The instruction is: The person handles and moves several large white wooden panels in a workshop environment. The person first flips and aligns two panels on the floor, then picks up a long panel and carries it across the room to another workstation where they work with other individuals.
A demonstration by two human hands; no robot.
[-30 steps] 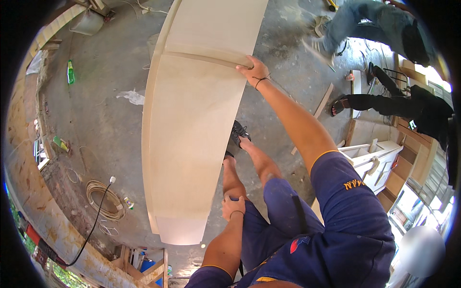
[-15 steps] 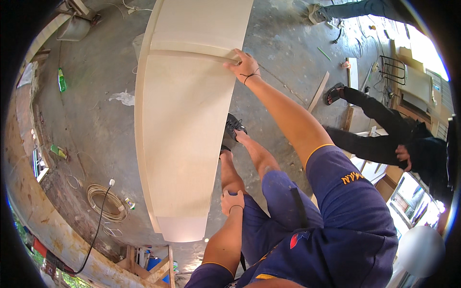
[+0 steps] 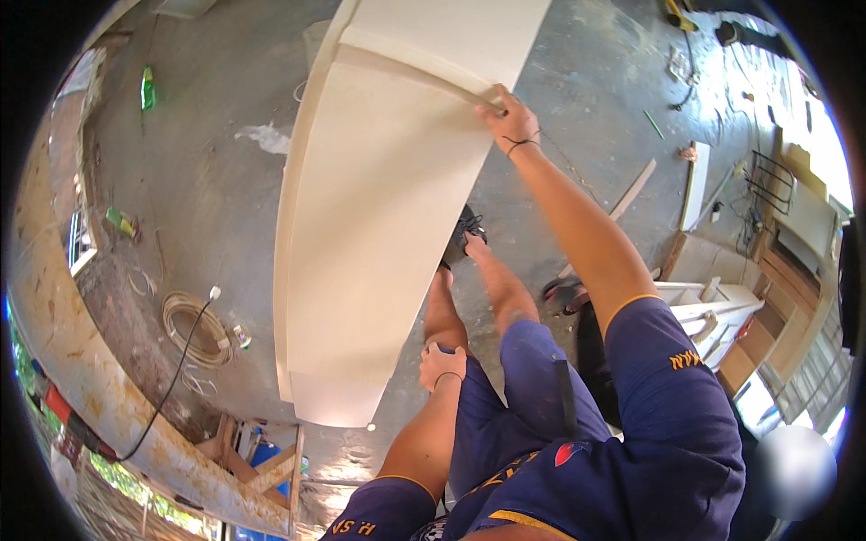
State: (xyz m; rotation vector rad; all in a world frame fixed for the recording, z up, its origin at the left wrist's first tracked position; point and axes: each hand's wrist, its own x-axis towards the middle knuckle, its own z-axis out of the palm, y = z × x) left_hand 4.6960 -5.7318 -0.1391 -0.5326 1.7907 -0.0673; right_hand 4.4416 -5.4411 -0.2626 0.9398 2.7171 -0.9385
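A long, pale wood-coloured panel (image 3: 379, 207) with a raised rim along its left side runs from the top of the view toward me. Across its upper part goes a narrow raised crosspiece (image 3: 410, 72). At the right end of this crosspiece my right hand (image 3: 514, 122) is closed, thumb and fingers about the panel's edge. My left hand (image 3: 442, 365) rests at my left knee, just right of the panel's lower part, its fingers curled. A small dark patch shows in that hand; whether it is an object or my shorts, I cannot make out.
On the left floor lie a coiled cable (image 3: 194, 329) and green bottles (image 3: 148, 90). A power tool (image 3: 72, 424) rests on a stained ledge. At right, a person's sandalled foot (image 3: 568, 293) stands near wooden strips (image 3: 631, 191) and stacked boards (image 3: 722, 311).
The view has shifted, and the panel now slants more toward the upper right. My right hand stays on the crosspiece's end. The person at right has moved nearer to me, mostly behind my arm.
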